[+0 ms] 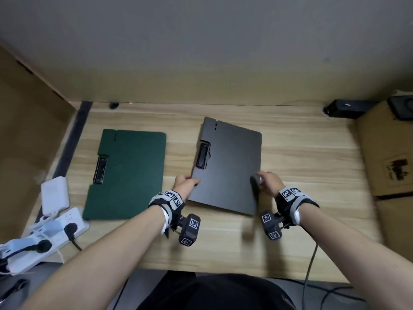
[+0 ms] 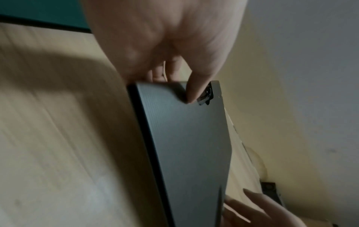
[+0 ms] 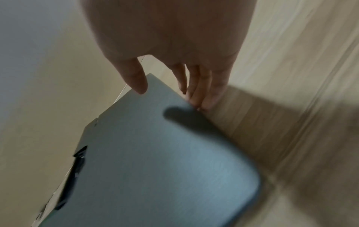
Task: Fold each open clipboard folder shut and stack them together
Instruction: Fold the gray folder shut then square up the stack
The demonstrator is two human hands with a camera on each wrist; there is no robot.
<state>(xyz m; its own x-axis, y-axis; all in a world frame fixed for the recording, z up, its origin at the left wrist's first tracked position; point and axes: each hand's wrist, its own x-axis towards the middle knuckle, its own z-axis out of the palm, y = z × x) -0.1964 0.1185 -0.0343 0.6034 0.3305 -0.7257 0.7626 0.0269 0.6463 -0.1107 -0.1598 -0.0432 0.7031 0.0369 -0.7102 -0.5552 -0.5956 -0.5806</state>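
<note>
A dark green clipboard folder (image 1: 125,173) lies folded shut on the left of the wooden desk (image 1: 301,153). To its right is a grey clipboard folder (image 1: 230,166), also folded shut, with its black clip (image 1: 203,155) on the left edge, and it sits skewed. My left hand (image 1: 192,181) grips its left edge below the clip, thumb (image 2: 192,92) on top of the grey folder (image 2: 190,145) and fingers underneath. My right hand (image 1: 260,179) pinches the right edge of the grey folder (image 3: 155,161), thumb (image 3: 139,83) on the cover and fingers (image 3: 196,95) down along the side.
White power strips (image 1: 55,229) with plugs and a white adapter (image 1: 54,195) crowd the front left corner. A cardboard box (image 1: 388,157) stands at the right and a black device (image 1: 346,108) at the back right. Cardboard panels wall the desk at the back and left.
</note>
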